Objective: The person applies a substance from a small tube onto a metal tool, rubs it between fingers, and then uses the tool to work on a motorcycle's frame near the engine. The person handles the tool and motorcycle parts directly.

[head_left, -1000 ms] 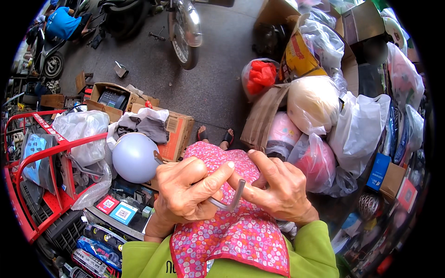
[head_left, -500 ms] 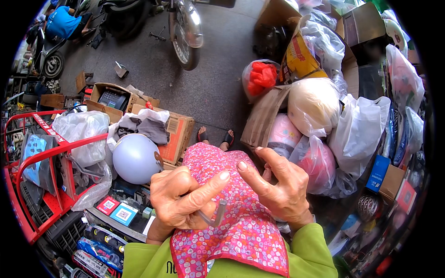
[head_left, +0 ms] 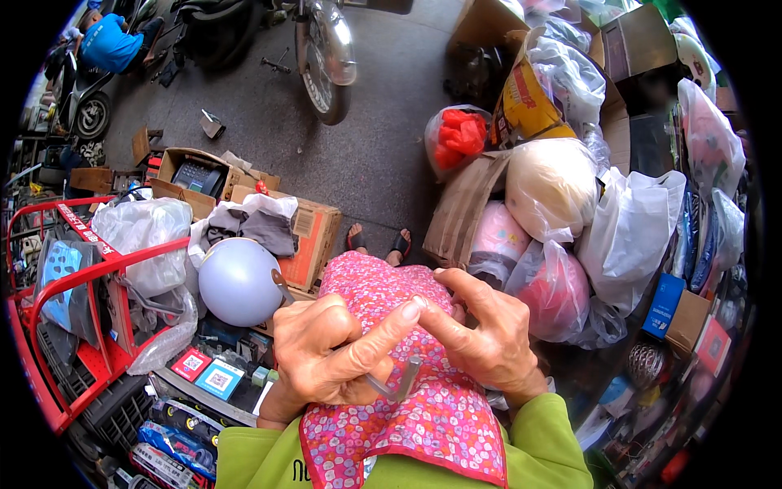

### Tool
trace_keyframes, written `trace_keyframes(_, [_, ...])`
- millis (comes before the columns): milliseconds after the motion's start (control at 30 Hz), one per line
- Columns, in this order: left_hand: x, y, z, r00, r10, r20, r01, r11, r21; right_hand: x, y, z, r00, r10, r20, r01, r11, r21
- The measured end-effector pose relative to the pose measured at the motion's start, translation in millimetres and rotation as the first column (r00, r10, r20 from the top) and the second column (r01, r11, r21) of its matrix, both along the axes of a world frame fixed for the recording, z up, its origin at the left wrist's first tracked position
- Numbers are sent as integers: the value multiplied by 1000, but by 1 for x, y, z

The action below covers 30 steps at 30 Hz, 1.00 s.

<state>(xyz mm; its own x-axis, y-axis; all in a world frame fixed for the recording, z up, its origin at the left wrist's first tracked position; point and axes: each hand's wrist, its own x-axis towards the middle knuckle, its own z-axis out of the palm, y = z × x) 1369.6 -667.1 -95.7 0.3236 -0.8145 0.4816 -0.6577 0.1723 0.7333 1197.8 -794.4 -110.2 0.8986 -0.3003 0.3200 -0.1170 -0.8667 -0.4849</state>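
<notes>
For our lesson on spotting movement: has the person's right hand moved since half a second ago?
Yes: the right hand has shifted left, toward the left hand, judged against the brown cardboard box.

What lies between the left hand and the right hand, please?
In the head view, the bent metal rod in the left hand juts into the gap; the floral apron shows behind it.
</notes>
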Motion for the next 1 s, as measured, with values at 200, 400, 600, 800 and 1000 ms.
trace_keyframes(200, [3,5,-4,998,45,-52,-49,997,-63,7,3,1,1000,0,10,-2,975,223])
trace_keyframes(400, [2,2,4,998,-62,18,61,996,65,11,0,5,997,57,-58,-42,969,242])
trace_keyframes(600, [4,0,0,997,33,65,-38,996,86,10,-2,7,994,75,-76,-48,952,303])
trace_keyframes(800, [4,-3,2,999,-11,39,9,999,46,14,-4,12,992,96,-80,-65,943,326])
trace_keyframes(1000, [14,-4,-6,985,172,-15,-171,984,55,11,-5,10,995,61,-82,-35,958,286])
